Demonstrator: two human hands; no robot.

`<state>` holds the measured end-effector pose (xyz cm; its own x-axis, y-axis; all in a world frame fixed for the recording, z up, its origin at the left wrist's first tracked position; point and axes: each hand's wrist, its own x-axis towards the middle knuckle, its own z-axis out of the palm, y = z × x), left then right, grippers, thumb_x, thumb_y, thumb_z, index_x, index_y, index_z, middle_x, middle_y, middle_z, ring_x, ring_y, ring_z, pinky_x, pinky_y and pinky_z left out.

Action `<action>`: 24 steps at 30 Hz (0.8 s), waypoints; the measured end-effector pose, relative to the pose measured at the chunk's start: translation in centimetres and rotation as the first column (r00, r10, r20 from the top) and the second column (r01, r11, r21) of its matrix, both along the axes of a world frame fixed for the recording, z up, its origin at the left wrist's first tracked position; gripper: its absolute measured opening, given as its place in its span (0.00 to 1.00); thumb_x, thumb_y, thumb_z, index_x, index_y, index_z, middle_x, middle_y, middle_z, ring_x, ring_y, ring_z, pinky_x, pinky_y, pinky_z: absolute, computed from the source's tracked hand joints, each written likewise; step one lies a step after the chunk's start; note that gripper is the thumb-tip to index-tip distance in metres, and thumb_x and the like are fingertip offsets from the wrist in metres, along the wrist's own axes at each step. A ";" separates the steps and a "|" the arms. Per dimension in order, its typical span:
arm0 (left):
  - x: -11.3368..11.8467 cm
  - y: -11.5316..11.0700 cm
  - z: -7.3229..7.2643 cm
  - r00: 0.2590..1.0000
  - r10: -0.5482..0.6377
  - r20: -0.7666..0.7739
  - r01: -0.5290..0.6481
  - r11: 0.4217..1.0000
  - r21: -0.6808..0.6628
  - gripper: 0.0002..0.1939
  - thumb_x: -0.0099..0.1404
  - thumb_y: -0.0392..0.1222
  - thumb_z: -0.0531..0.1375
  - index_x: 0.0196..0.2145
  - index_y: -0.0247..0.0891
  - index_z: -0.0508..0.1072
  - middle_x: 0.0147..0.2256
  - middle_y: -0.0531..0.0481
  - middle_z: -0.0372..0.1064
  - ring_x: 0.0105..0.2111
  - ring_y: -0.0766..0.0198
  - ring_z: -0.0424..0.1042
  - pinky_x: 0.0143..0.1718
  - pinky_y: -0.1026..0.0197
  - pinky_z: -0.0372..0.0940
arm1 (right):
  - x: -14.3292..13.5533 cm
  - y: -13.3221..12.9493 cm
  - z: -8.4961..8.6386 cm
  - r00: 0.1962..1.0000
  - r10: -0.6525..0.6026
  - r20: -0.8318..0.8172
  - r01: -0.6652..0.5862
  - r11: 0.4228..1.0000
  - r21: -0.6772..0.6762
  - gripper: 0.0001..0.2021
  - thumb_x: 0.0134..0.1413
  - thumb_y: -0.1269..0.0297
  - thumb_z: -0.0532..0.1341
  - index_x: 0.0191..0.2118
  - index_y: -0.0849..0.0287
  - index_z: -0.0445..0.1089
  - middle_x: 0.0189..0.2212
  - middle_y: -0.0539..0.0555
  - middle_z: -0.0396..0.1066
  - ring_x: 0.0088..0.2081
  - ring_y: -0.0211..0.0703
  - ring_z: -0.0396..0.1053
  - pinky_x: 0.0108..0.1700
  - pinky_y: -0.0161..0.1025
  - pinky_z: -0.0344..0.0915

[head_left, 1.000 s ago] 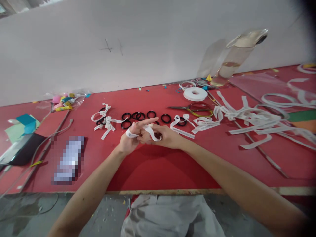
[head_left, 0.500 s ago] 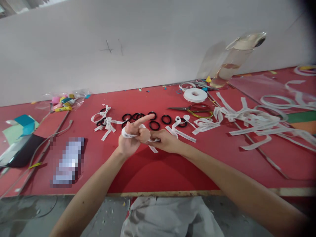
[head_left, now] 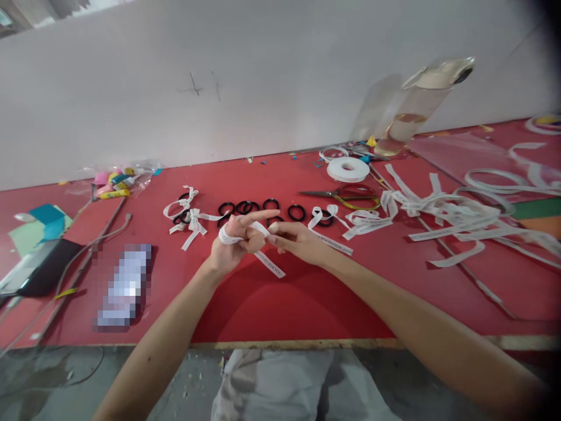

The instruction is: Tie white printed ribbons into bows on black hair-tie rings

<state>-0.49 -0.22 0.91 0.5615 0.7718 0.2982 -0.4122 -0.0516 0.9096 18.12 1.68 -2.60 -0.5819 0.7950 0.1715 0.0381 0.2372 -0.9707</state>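
A white printed ribbon (head_left: 270,264) loops round my left hand (head_left: 234,242), whose index finger points right while the other fingers curl in on the ribbon. My right hand (head_left: 295,241) pinches part of the same ribbon between thumb and fingers, close against the left fingertips. One ribbon end hangs below both hands. Just behind them lie several black rings (head_left: 297,213), some partly hidden by the left hand. To the left sit black rings tied with white ribbon bows (head_left: 193,219).
Scissors (head_left: 337,194) and a white ribbon roll (head_left: 347,169) lie behind my right hand. Cut ribbons (head_left: 456,219) spread at the right, a bottle (head_left: 414,108) stands by the wall, and a phone (head_left: 125,285) and black pouch (head_left: 52,266) are left.
My right hand has risen slightly and drawn ribbon up beside the left fingers. More of the ribbon's loose end now shows below the hands.
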 end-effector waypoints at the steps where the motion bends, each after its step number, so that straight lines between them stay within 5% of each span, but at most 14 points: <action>1: 0.0 0.0 -0.1 0.999 -0.037 -0.022 0.038 0.999 0.014 0.41 0.70 0.68 0.42 0.56 0.30 0.73 0.16 0.62 0.38 0.17 0.71 0.38 0.22 0.63 0.42 | -0.1 0.0 0.1 0.999 0.012 -0.047 -0.013 0.999 -0.037 0.20 0.56 0.44 0.63 0.31 0.58 0.67 0.24 0.46 0.63 0.26 0.34 0.63 0.31 0.34 0.62; 7: -0.1 -0.5 -0.4 0.956 -0.223 -0.192 0.223 0.975 -0.021 0.44 0.67 0.71 0.44 0.61 0.31 0.68 0.18 0.63 0.40 0.18 0.72 0.36 0.23 0.62 0.39 | -0.2 0.3 0.2 0.954 -0.101 -0.282 0.076 0.992 -0.098 0.20 0.51 0.44 0.67 0.31 0.57 0.65 0.24 0.47 0.67 0.27 0.36 0.67 0.34 0.38 0.68; 11: -0.2 0.1 -0.5 0.982 -0.035 -0.184 0.029 0.999 -0.034 0.47 0.67 0.72 0.42 0.66 0.30 0.59 0.17 0.64 0.39 0.18 0.71 0.35 0.22 0.63 0.37 | 0.0 0.4 -0.3 0.973 -0.185 -0.138 0.186 0.982 0.000 0.16 0.59 0.48 0.62 0.34 0.57 0.66 0.22 0.46 0.66 0.23 0.34 0.64 0.31 0.36 0.66; 17: -0.6 1.0 0.0 0.953 0.187 -0.237 -0.202 0.979 -0.040 0.53 0.66 0.74 0.31 0.65 0.27 0.61 0.16 0.62 0.38 0.19 0.68 0.35 0.22 0.62 0.37 | -0.3 0.4 -0.7 0.974 -0.218 0.063 0.202 0.958 0.204 0.10 0.57 0.56 0.64 0.31 0.57 0.69 0.30 0.50 0.73 0.32 0.40 0.71 0.39 0.38 0.70; 24: -0.6 0.7 0.4 0.963 0.170 -0.211 -0.176 0.984 -0.010 0.49 0.67 0.72 0.32 0.65 0.31 0.63 0.17 0.62 0.37 0.19 0.68 0.35 0.23 0.60 0.37 | 0.6 1.6 -2.0 0.898 -0.428 0.097 0.372 0.859 0.351 0.06 0.54 0.70 0.59 0.31 0.56 0.73 0.33 0.53 0.76 0.35 0.42 0.73 0.39 0.40 0.69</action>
<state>-1.11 0.51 1.27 0.4662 0.8691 0.1654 -0.2008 -0.0781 0.9765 18.69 3.27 -4.60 -0.2673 0.8845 0.3824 0.3493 0.4588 -0.8170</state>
